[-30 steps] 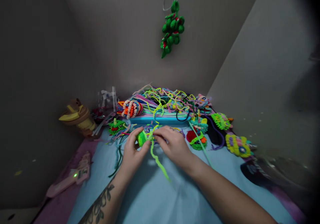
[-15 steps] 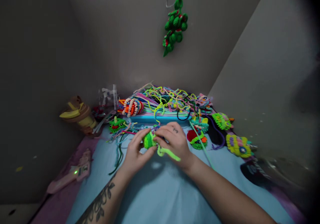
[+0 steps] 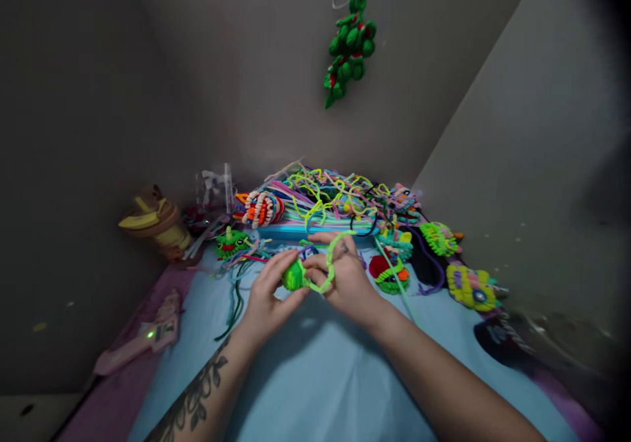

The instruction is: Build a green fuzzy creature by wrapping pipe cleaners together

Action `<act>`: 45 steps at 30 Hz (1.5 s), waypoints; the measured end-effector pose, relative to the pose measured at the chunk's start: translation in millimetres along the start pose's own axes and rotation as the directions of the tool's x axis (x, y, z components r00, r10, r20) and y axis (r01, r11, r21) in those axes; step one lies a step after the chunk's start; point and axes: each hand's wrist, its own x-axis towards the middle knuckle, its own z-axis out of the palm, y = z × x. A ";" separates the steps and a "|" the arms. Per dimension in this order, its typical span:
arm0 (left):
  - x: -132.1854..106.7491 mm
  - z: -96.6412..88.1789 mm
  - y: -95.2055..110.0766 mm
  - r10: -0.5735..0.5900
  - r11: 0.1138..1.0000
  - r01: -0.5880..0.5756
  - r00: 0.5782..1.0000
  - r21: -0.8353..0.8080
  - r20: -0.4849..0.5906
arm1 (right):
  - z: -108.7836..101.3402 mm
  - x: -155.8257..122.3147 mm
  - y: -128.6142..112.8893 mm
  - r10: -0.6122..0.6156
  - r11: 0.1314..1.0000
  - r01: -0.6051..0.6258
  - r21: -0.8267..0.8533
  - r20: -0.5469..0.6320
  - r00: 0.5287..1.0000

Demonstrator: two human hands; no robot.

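Note:
My left hand [image 3: 266, 294] pinches a small bright green wound ball of pipe cleaner [image 3: 294, 276] just above the light blue cloth [image 3: 315, 376]. My right hand [image 3: 348, 277] is closed on the loose lime green pipe cleaner strand [image 3: 329, 264] that comes off the ball. The strand curls up and over the back of my right hand in a loop. Both hands meet at the ball, in front of a heap of coloured pipe cleaners [image 3: 325, 198].
A blue tray edge [image 3: 296, 230] sits under the heap. Finished fuzzy figures lie at the right [image 3: 470, 285] and left [image 3: 231, 241]. A pink glue gun [image 3: 148, 338] lies at the left, a brown and yellow toy [image 3: 152, 221] behind it. A green ornament [image 3: 349, 44] hangs on the wall.
The loose green strand hung down toward me a second ago; it has swung up and now loops over my right hand. Both hands stayed at the ball.

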 end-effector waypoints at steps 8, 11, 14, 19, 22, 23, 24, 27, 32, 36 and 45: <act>2.6 0.9 3.1 0.072 0.997 -0.072 0.997 0.016 0.012 | -0.5 1.4 5.6 -0.022 0.999 0.021 0.036 0.027 0.999; 3.6 1.8 2.2 -0.020 1.000 0.020 1.000 -0.015 -0.022 | -3.6 2.7 5.7 -0.016 0.995 0.016 0.101 -0.002 1.000; 2.9 3.5 -1.2 -0.131 0.991 0.127 0.989 -0.048 -0.073 | -6.3 4.0 2.5 -0.013 0.982 0.004 0.188 0.046 0.999; 2.1 4.1 -1.8 -0.104 0.994 0.103 0.994 -0.032 -0.039 | -7.9 4.7 -1.4 0.054 0.966 -0.064 0.250 0.049 0.997; 3.2 2.1 3.2 0.011 1.000 -0.010 0.998 -0.007 0.068 | -10.5 5.2 0.9 0.148 0.931 -0.137 0.338 -0.007 0.989; 3.5 1.5 4.7 0.039 0.999 -0.038 0.994 -0.010 0.102 | -11.1 5.5 2.3 0.194 0.912 -0.174 0.372 -0.015 0.981; 3.5 1.2 5.8 0.049 0.999 -0.047 0.991 -0.017 0.125 | -11.4 5.9 3.9 0.239 0.892 -0.212 0.400 -0.020 0.971; 2.6 1.9 5.6 -0.047 0.996 0.056 0.992 -0.071 0.116 | -9.7 7.2 8.1 0.308 0.862 -0.280 0.423 0.004 0.951; 0.7 4.8 0.6 -0.272 0.916 0.280 0.960 -0.286 0.067 | -7.7 8.7 8.0 0.289 0.900 -0.313 0.303 0.122 0.950; 0.8 4.4 1.0 -0.247 0.922 0.258 0.966 -0.288 0.074 | -9.1 8.7 5.6 0.306 0.880 -0.359 0.309 0.207 0.929; -1.7 7.1 5.0 -0.190 0.949 0.194 0.981 -0.248 0.041 | -0.4 5.8 8.0 0.378 0.799 -0.388 0.460 0.118 0.918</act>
